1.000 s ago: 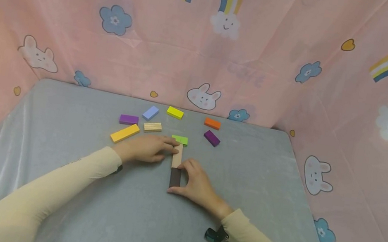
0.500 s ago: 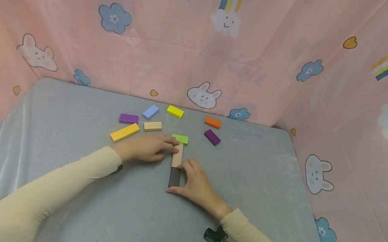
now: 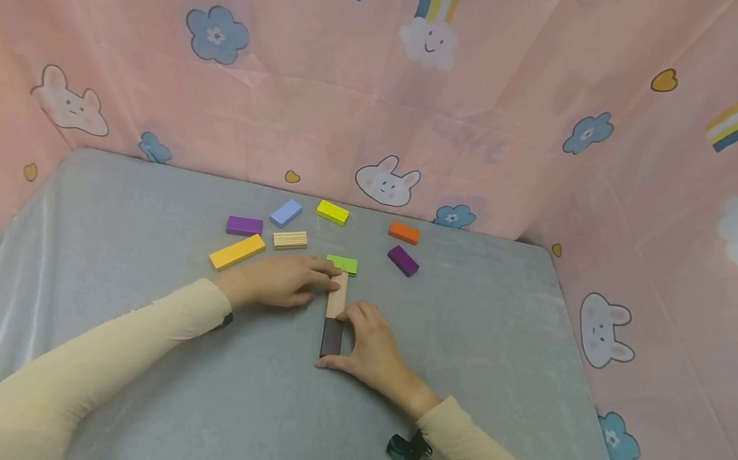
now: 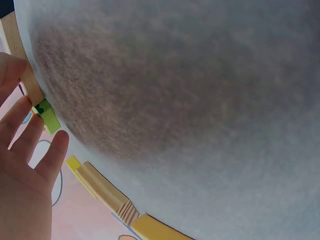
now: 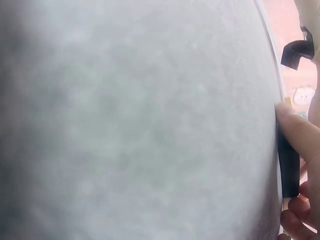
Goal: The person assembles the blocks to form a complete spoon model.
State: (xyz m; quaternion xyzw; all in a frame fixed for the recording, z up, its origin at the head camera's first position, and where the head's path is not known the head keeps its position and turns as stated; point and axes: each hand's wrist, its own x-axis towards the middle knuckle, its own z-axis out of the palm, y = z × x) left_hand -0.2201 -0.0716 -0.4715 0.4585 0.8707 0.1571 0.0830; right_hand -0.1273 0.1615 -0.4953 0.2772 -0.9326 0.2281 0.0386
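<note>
In the head view, a light wood block (image 3: 338, 294) and a dark brown block (image 3: 332, 337) lie end to end in one line. My right hand (image 3: 379, 351) holds the dark block lengthwise, thumb at its near end and fingertips at its far end. That dark block (image 5: 289, 170) also shows between thumb and fingers in the right wrist view. My left hand (image 3: 279, 279) reaches in from the left with fairly straight fingers, fingertips on the light wood block. A green block (image 3: 344, 264) sits at the wood block's far end, close to those fingertips.
Behind the left hand lie a yellow-orange block (image 3: 238, 252), a purple block (image 3: 244, 226), a ridged wood block (image 3: 290, 240), a light blue block (image 3: 286, 212) and a yellow block (image 3: 333, 212). Further right are an orange block (image 3: 404, 232) and a dark purple block (image 3: 403, 261). Patterned pink curtains (image 3: 494, 161) border the grey cloth.
</note>
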